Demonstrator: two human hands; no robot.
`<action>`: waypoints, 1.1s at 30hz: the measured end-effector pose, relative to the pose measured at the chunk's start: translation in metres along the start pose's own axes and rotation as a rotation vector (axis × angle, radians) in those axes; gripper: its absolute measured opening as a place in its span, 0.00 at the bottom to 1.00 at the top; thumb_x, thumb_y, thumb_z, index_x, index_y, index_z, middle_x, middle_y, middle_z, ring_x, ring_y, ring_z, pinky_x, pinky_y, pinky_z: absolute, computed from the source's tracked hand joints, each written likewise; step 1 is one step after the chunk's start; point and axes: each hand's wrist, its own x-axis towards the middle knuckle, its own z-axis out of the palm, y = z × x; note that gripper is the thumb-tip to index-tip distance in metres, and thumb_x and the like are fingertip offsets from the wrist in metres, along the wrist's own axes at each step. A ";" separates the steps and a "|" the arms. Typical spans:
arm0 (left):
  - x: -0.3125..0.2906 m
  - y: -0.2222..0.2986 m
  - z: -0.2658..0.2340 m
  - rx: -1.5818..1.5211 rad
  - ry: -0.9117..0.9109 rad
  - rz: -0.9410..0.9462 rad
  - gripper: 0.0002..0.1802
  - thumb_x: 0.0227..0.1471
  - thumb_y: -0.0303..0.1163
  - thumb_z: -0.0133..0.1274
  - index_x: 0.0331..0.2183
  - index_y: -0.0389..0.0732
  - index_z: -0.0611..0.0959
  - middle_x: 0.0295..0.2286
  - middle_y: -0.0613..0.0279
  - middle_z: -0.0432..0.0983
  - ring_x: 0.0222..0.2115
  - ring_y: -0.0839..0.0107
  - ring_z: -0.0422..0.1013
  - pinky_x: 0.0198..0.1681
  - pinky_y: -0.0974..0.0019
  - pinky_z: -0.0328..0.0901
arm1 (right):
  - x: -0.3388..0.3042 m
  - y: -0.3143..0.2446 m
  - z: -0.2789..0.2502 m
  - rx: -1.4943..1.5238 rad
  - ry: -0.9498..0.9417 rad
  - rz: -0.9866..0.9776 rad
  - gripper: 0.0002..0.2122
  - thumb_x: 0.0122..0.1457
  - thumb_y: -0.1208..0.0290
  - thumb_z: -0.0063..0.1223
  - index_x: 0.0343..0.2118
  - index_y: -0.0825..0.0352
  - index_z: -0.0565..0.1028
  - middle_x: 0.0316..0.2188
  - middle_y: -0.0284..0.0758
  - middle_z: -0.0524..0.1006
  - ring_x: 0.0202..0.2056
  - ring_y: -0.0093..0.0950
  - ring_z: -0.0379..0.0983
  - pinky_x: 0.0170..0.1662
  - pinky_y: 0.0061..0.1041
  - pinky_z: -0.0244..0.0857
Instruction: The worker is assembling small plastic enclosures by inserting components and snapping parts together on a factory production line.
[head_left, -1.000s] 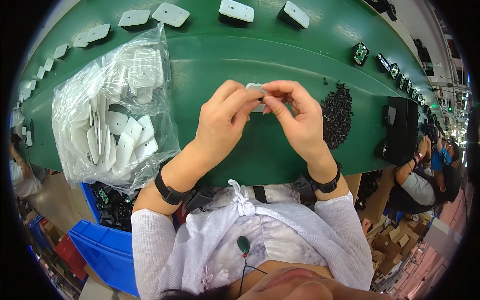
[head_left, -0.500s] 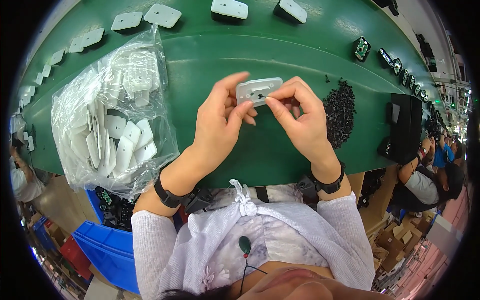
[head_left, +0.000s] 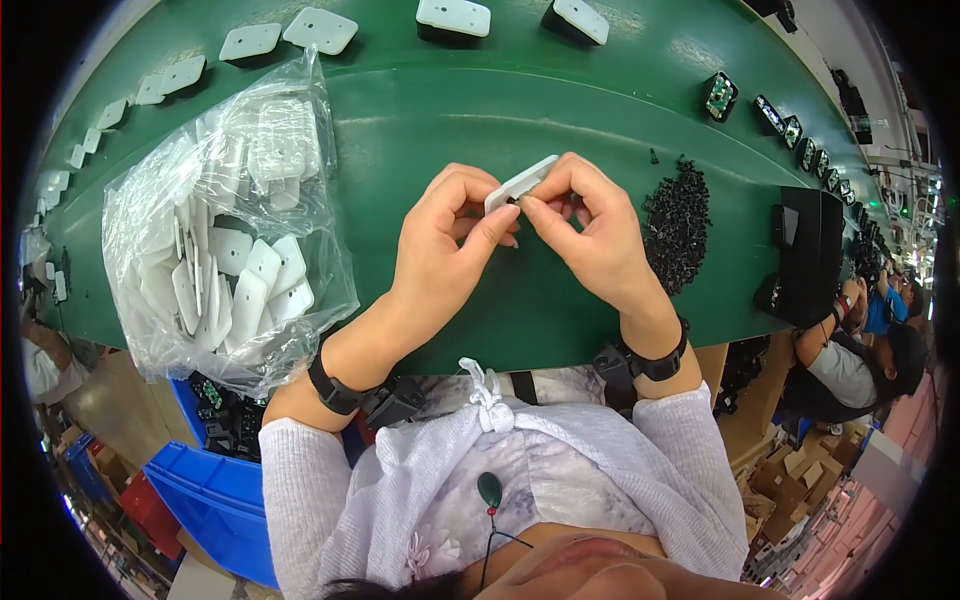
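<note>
Both my hands meet over the green table, around a white plastic cover (head_left: 523,184) tilted almost edge-on. My left hand (head_left: 455,220) is closed, pinching its left end between thumb and fingers. At the cover's right end my right hand (head_left: 590,220) is closed too, its thumb and fingertips on the edge. A small dark part (head_left: 513,199) shows between my two thumbs, against the cover's underside; its shape is mostly hidden. To the right of my right hand lies a heap of small black parts (head_left: 678,225), with a single black piece (head_left: 654,156) apart from it.
On the left, a clear plastic bag (head_left: 335,230) holds many white covers. White-topped black housings (head_left: 453,20) line the far side, and housings with green circuit boards (head_left: 719,97) curve off right. A black box (head_left: 808,258) stands at right. Blue bins (head_left: 215,510) sit lower left; a co-worker (head_left: 850,355) sits at right.
The white cover has turned from showing its broad inner face to nearly edge-on. My right fingers have moved from the small black part at its face to gripping the cover's edge.
</note>
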 end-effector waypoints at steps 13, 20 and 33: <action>0.003 0.006 -0.010 -0.013 -0.034 -0.006 0.04 0.54 0.21 0.52 0.30 0.33 0.73 0.33 0.63 0.68 0.28 0.77 0.70 0.28 0.75 0.67 | 0.002 -0.002 -0.002 -0.277 0.285 -0.316 0.14 0.49 0.68 0.65 0.37 0.64 0.73 0.40 0.31 0.69 0.34 0.21 0.64 0.34 0.19 0.56; 0.000 0.007 -0.009 0.044 -0.071 -0.046 0.04 0.54 0.22 0.52 0.32 0.33 0.74 0.32 0.64 0.68 0.27 0.78 0.70 0.28 0.76 0.66 | 0.000 0.000 -0.003 -0.034 -0.017 -0.033 0.10 0.52 0.73 0.62 0.32 0.64 0.70 0.32 0.26 0.70 0.32 0.16 0.62 0.33 0.18 0.55; 0.021 0.000 -0.041 0.510 0.186 -0.054 0.04 0.57 0.24 0.49 0.34 0.36 0.78 0.28 0.63 0.74 0.21 0.76 0.68 0.24 0.72 0.63 | 0.045 0.006 -0.060 -0.192 0.122 -0.102 0.15 0.56 0.64 0.59 0.42 0.64 0.72 0.35 0.31 0.73 0.38 0.22 0.69 0.39 0.22 0.66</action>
